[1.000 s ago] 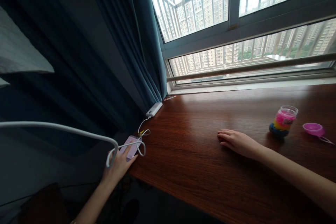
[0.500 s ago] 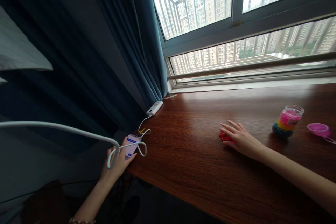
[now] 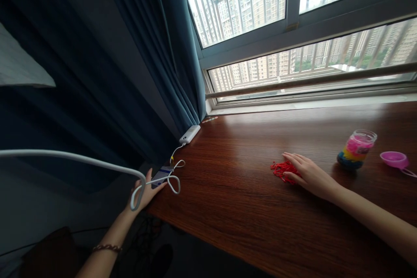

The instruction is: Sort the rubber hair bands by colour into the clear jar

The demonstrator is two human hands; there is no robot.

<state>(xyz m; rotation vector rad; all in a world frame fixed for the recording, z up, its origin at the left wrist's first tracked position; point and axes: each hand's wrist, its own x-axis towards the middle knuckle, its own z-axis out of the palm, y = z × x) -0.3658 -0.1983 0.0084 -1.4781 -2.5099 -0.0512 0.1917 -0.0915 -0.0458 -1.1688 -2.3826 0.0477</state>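
Observation:
At the table's left edge, my left hand (image 3: pixel 143 192) is closed around the side of a phone (image 3: pixel 162 177), its thumb along the near edge. The phone is tilted and its screen looks dim. A white cable loops over the phone and hand. My right hand (image 3: pixel 308 174) lies over the right part of a small pile of thin red elastic bands (image 3: pixel 279 170), fingers stretched out and touching it. Part of the pile is hidden under the fingers. Right of that hand stands an uncapped clear jar (image 3: pixel 357 150) with pink, yellow and blue layers inside.
A pink cup-like lid (image 3: pixel 394 159) with a strap lies at the far right. By the curtain (image 3: pixel 182 74) sits a white power bank (image 3: pixel 190 134) with a cable plugged in. A thick white arm or cable (image 3: pixel 81 158) crosses at left. The window (image 3: pixel 247 69) borders the table's back.
My right hand has shifted right and a little nearer, uncovering more of the red bands. In my left hand the phone has tilted and its screen looks darker.

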